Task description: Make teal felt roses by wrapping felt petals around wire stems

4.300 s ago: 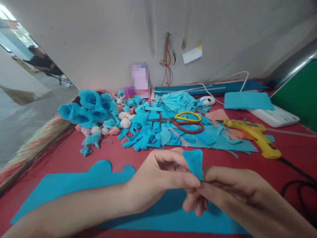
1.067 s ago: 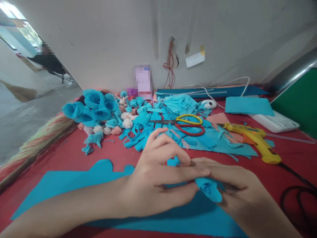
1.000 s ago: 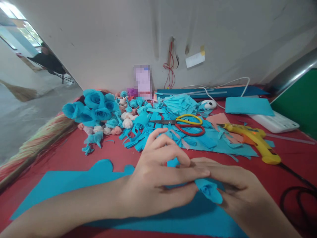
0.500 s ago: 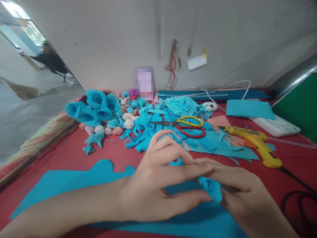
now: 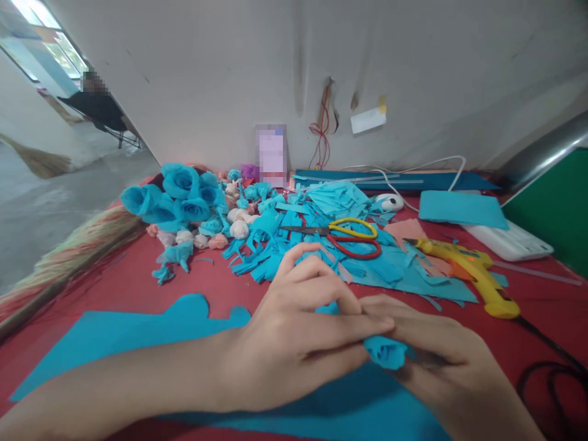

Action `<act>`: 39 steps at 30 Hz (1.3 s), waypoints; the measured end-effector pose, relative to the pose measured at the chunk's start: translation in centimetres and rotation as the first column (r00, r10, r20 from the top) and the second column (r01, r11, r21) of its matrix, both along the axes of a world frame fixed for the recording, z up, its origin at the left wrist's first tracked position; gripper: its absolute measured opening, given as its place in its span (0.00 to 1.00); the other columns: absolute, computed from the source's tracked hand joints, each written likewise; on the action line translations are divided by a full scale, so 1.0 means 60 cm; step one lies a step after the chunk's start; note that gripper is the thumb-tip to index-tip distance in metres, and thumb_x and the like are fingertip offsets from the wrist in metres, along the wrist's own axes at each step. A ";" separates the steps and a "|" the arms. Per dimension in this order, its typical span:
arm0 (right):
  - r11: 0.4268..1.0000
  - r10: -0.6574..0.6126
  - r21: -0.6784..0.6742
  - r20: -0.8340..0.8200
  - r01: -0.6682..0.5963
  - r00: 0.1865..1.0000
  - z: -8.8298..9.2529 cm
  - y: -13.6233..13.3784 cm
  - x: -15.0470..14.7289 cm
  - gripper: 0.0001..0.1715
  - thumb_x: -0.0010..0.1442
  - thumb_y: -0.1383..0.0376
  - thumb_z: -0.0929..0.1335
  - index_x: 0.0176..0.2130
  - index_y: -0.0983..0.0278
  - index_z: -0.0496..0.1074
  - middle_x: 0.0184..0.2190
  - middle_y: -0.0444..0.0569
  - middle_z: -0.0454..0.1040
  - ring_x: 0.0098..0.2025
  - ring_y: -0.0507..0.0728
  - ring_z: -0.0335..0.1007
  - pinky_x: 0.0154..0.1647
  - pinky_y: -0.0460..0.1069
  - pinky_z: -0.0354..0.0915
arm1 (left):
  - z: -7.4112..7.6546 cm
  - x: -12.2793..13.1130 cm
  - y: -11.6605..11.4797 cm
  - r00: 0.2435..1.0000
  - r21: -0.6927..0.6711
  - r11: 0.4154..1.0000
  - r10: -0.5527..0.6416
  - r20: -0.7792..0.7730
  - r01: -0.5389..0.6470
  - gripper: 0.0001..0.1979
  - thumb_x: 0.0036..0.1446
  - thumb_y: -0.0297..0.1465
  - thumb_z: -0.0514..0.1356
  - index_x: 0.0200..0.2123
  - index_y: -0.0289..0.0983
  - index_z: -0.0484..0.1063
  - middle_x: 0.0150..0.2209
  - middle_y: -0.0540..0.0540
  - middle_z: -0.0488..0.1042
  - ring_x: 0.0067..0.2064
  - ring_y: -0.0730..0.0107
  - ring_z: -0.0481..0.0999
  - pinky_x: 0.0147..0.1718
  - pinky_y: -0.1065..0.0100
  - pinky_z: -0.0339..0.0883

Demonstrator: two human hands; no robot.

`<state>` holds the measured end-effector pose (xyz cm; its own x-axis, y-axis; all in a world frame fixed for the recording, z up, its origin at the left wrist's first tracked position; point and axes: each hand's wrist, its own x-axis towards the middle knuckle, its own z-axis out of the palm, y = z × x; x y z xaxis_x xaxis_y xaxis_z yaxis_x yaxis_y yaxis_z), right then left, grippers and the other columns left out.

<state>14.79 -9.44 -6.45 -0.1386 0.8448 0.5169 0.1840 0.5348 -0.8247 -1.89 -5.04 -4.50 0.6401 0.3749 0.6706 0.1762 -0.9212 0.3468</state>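
Pinching a blue paper bud (image 5: pixel 388 353) between the left grip (image 5: pixel 298 331) and the right grip (image 5: pixel 441 343), I have both pressed together, its ruffled end showing. Beneath both grips I see a blue sheet (image 5: pixel 110 334) on the red surface (image 5: pixel 128 285); beyond them, scissors (image 5: pixel 325 231) lie on paper strips (image 5: pixel 257 245), with blue paper roses (image 5: pixel 180 182) farther left. Beyond the right grip, slightly right, rests a yellow glue gun (image 5: pixel 483 277).

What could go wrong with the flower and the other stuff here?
1. The blue paper rose is between the left grip and right grip; squeezing too hard might crush its petals.
2. The yellow glue gun has its nozzle by pink paper; if hot, it might scorch that.
3. The scissors lie uncovered, so reaching there could prick a finger.
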 end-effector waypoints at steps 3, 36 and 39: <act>1.000 0.004 0.023 0.021 -0.005 1.000 -0.006 -0.002 0.005 0.29 0.50 0.76 0.67 0.42 0.41 0.74 0.28 0.32 0.78 0.27 0.49 0.74 0.30 0.38 0.71 | 0.000 -0.001 0.000 1.000 -0.007 1.000 -0.022 0.004 0.022 0.07 0.56 0.26 0.58 0.36 0.35 0.76 0.28 0.51 0.73 0.33 0.75 0.65 0.50 0.65 0.54; 0.972 -0.217 0.119 0.122 0.202 0.969 0.000 0.016 0.020 0.22 0.49 0.78 0.68 0.33 0.50 0.78 0.29 0.35 0.79 0.32 0.50 0.76 0.36 0.41 0.72 | -0.018 0.003 0.048 0.991 -0.210 0.977 0.072 0.113 -0.047 0.06 0.53 0.21 0.59 0.35 0.32 0.74 0.31 0.47 0.79 0.33 0.75 0.76 0.37 0.73 0.68; 0.976 -0.201 0.105 0.107 0.190 0.974 -0.002 0.015 0.020 0.23 0.48 0.79 0.68 0.33 0.50 0.78 0.29 0.35 0.79 0.33 0.51 0.77 0.36 0.42 0.73 | -0.017 -0.001 0.052 0.993 -0.208 0.977 0.074 0.087 -0.054 0.05 0.51 0.25 0.62 0.24 0.34 0.75 0.23 0.51 0.78 0.24 0.77 0.74 0.46 0.66 0.64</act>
<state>15.98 -8.54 -6.55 -0.0389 0.8100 0.5851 0.3844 0.5526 -0.7395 -1.96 -1.92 -5.52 0.5485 0.5489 0.6307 0.1905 -0.8165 0.5450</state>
